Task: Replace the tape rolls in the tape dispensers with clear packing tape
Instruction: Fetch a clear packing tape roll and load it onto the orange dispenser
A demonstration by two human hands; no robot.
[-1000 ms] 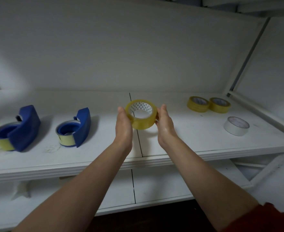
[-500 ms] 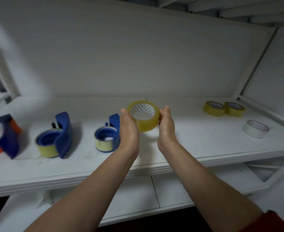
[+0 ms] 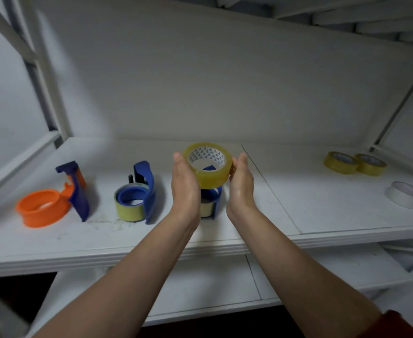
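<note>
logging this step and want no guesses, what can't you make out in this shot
All in the head view:
Rightmost blue dispenser: mostly hidden behind the left hand, right hand and the tape roll they hold.
Left hand's fingers: hidden by its own back and the roll.
Loose end of the held tape: too small to find.
White roll: blurred near the right edge, kind unclear.

Glossy translucent tape roll (image 3: 210, 168) (printed paper core), matt white shelf (image 3: 322, 211), smooth plastic dispensers (image 3: 137, 195).

Three dispensers (image 3: 75, 191) (image 3: 149, 191) (image 3: 217, 202), three loose yellowish tape rolls (image 3: 211, 175) (image 3: 340, 163) (image 3: 371, 165), one white roll (image 3: 406, 197).
</note>
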